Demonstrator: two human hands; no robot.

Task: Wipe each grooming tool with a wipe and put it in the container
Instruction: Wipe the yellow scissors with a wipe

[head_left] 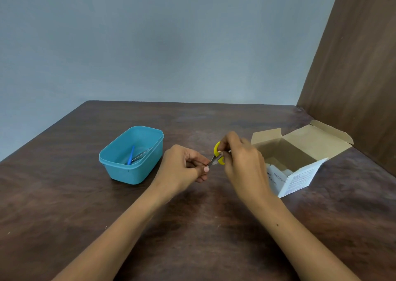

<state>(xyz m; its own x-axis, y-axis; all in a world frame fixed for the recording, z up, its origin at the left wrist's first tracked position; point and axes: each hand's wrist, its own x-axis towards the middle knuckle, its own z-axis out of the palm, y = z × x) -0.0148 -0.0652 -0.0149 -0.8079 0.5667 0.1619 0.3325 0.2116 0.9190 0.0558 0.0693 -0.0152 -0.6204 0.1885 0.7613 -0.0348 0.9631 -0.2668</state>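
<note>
over worktop [192, 227] centre: right hand [242, 162] gripping yellow-handled scissors [218, 154], left hand [182, 169] pinching blade tip; wipe cannot be made out. blue container [147, 165] at 9 o'clock, open box [300, 162] at 3 o'clock.

Small scissors [219, 155] with yellow handles are held above the dark wooden table [192, 227], just right of the blue plastic tub [132, 173]. The right hand [242, 162] grips the yellow handles, fingers curled around them. The left hand [184, 167] pinches the metal blade tips between thumb and fingers; whether a wipe sits in that pinch cannot be told. Inside the tub lie a blue-handled tool [131, 154] and metal tweezers [142, 154], crossing each other near the middle. Well right of the tub, beyond the hands, an open cardboard box [300, 152] stands with its flaps spread, white packets [278, 168] showing inside it.
</note>
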